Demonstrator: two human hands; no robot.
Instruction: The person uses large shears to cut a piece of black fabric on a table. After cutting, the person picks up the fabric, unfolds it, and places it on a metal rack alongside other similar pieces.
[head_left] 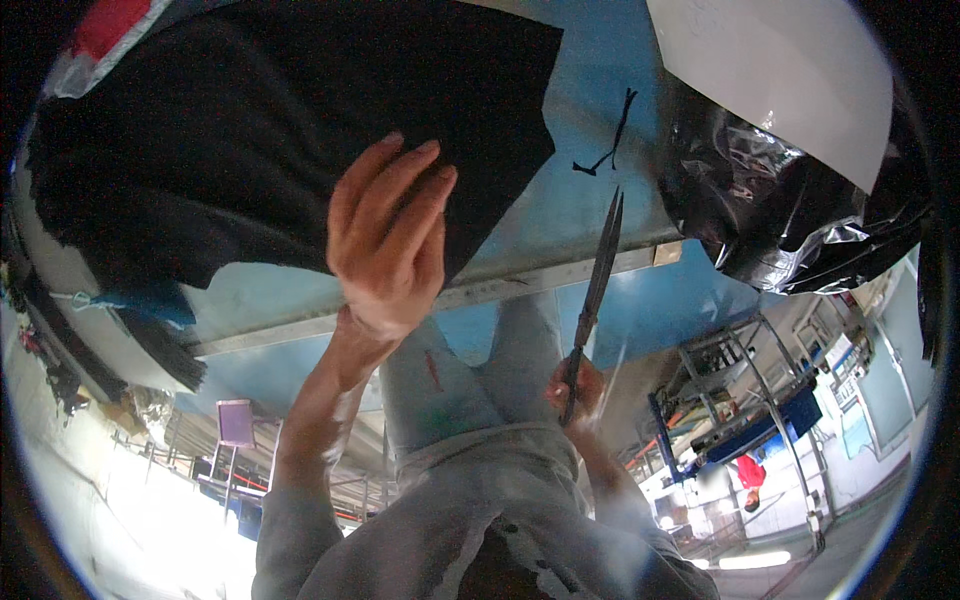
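My left hand (385,235) is over a large piece of black fabric (230,120), near its lower right edge, with bent fingers slightly apart and the thumb mostly hidden. My right hand (578,390) is lower, at the near side of the blue table (590,80), gripping long dark scissors (598,290) that point upward, their blades close together. Thin black scraps (610,150) lie on the table above the scissor tips.
Black plastic (740,230) with a white sheet (770,70) on it is at right. A metal strip (480,290) runs along the table's near edge. Red material (100,25) is at top left. A metal frame (730,380) and a person in red (750,470) appear in the background.
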